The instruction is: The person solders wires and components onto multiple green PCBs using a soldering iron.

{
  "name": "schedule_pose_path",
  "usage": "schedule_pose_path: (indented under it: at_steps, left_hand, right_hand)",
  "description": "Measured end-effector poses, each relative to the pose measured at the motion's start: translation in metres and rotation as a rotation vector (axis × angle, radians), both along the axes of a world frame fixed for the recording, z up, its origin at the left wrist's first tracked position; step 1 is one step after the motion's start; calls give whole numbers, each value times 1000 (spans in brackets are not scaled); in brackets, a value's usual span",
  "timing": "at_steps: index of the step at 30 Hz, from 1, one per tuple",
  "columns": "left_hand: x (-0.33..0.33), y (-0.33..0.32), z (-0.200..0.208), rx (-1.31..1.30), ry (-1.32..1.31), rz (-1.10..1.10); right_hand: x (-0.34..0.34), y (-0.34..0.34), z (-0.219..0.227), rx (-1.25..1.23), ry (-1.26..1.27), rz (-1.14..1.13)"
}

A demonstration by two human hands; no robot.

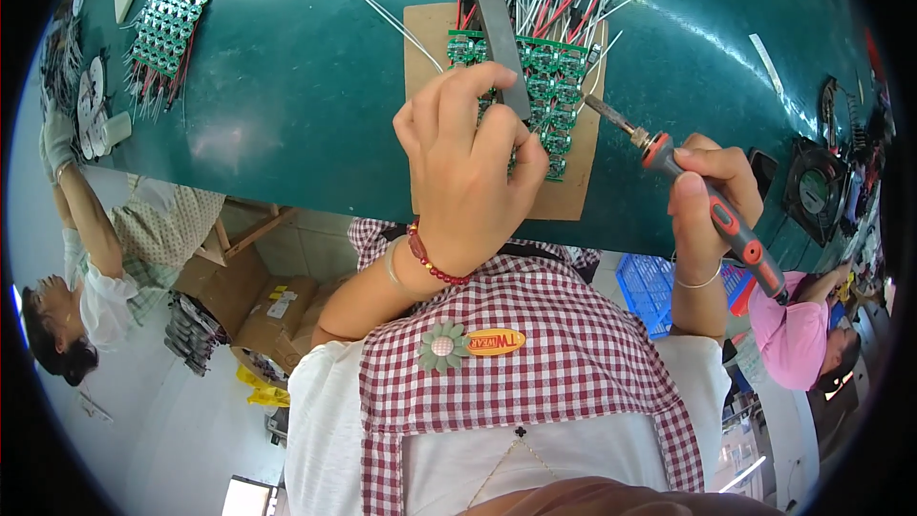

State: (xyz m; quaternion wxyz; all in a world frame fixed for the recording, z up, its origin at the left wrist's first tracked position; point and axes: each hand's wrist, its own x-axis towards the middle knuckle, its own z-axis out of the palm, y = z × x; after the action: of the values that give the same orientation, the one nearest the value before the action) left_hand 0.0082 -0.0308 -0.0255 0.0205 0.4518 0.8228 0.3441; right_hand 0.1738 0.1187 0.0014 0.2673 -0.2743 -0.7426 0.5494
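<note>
- Circuit panel (554, 86), cardboard (426, 31) beneath, likely being soldered.
- Right fingers (705, 164) grasp soldering iron (728, 220), right of panel.
- Left fingers (461, 100) at grey bar (492, 24) over panel; hold unclear.
- Next wants steady iron contact.

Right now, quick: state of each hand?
Left hand: fingers bent at the grey bar; grip cannot be told.
Right hand: closed, holding the soldering iron.

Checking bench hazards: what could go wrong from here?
Burn: the right hand holds a soldering iron near the left hand; if hot, a slip might burn it.
Insulation: a white wire runs close to the tip and could scorch.
Scrapes: the grey strip lies across the circuit boards; a nudge might damage small parts.
</note>
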Motion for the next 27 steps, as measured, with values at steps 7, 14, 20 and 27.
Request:
schedule_pose_path:
  at_steps: [7,14,20,27]
  left_hand:
    - [2,-2,-3,-17,-18,4]
    - [3,-5,-4,-19,-25,7]
    - [4,-3,-3,-6,-35,13]
    - [-3,-3,0,20,5,32]
  right_hand:
    - [-4,-8,-9,39,2,52]
    - [-3,-11,-11,47,-36,36]
    - [-3,-10,-11,89,-60,68]
    - [0,8,10,-72,21,-61]
